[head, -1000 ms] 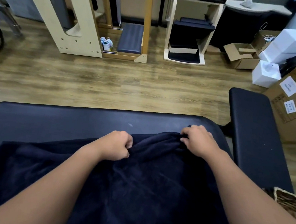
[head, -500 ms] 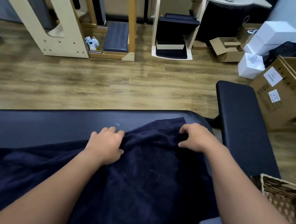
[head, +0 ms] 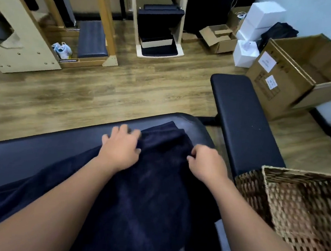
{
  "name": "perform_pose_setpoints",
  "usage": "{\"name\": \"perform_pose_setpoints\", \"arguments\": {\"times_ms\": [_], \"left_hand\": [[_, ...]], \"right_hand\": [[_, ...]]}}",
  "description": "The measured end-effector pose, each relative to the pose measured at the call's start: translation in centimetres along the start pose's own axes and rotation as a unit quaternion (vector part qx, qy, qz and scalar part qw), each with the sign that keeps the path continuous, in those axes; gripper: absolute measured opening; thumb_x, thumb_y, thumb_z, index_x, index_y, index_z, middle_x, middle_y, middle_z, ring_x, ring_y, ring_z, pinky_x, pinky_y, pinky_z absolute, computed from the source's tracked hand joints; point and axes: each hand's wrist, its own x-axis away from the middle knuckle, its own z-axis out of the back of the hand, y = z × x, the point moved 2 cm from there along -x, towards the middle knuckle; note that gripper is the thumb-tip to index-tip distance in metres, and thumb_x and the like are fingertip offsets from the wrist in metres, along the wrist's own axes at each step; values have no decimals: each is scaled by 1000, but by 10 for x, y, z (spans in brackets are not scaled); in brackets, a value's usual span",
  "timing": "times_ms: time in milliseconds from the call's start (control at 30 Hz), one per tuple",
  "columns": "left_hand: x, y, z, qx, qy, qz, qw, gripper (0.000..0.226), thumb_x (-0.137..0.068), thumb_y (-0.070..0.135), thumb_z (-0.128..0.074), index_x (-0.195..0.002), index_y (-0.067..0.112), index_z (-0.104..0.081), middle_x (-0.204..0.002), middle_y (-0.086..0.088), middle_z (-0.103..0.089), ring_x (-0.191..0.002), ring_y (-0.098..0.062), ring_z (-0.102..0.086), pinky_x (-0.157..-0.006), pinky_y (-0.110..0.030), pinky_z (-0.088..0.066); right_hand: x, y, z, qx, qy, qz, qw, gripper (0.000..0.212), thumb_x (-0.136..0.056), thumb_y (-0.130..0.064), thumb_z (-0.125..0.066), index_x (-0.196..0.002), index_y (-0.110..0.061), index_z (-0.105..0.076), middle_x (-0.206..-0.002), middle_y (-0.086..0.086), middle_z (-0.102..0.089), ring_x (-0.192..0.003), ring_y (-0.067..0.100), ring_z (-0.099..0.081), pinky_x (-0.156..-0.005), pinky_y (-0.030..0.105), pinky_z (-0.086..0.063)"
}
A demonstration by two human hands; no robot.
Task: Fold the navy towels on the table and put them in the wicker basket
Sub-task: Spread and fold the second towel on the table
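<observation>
On towel (head: 154,195): left hand (head: 120,151) flat

The labels (head: 267,62) on the cardboard box (head: 281,90) are unreadable.

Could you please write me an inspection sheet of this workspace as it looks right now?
Surface: black padded table, mostly covered near the person by cloth.
Job's things: navy towel spread on the table, its far edge bunched near the table's far right corner; wicker basket beside the table to the right, nothing seen inside the part in view.
Clutter: nothing seen on the table besides the towel.
Grippers: left hand rests with spread fingers on the towel's far edge; right hand has fingers curled into the towel.
Cables: nothing seen.
Surroundings: black padded bench, open cardboard box, white boxes, wooden frames on wood floor.
</observation>
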Motion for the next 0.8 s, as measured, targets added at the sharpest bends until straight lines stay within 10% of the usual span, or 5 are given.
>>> {"name": "perform_pose_setpoints", "arguments": {"times_ms": [267,467,600,800], "left_hand": [[-30,71,-20,34,-78,-120,989,72,-100,37,-54,-151,53,-6,-157,-1,-29,-141,-33,-27,-106,-66,-28],[-63,94,-6,71,41,-60,995,14,-97,23,-57,-109,18,-60,-110,-7,-56,-116,-33,-48,-86,-47,-35],[-66,106,-5,169,-45,-126,977,27,-93,41,-60,-112,22,-66,-108,0,-67,-108,-27,-58,-95,-44,-47],[-60,116,-22,-42,-74,-114,990,67,-95,17,-46,-153,41,-22,-148,-11,-35,-135,-35,-33,-102,-59,-34]], "right_hand": [[94,61,-29,9,64,-67,996,32,-91,-53,-61,-109,-27,-63,-104,-4,-67,-103,27,-59,-83,45,-48],[128,88,-29,-161,243,-3,956,14,-88,-29,-68,-85,-18,-60,-74,-2,-61,-71,26,-60,-68,41,-48],[150,123,-29,-191,105,-83,973,15,-90,-35,-72,-96,-23,-66,-76,-11,-55,-88,21,-62,-82,39,-49],[158,122,-36,-103,36,-126,986,28,-95,-51,-59,-116,-32,-61,-92,-12,-60,-109,21,-53,-90,39,-37]]}}
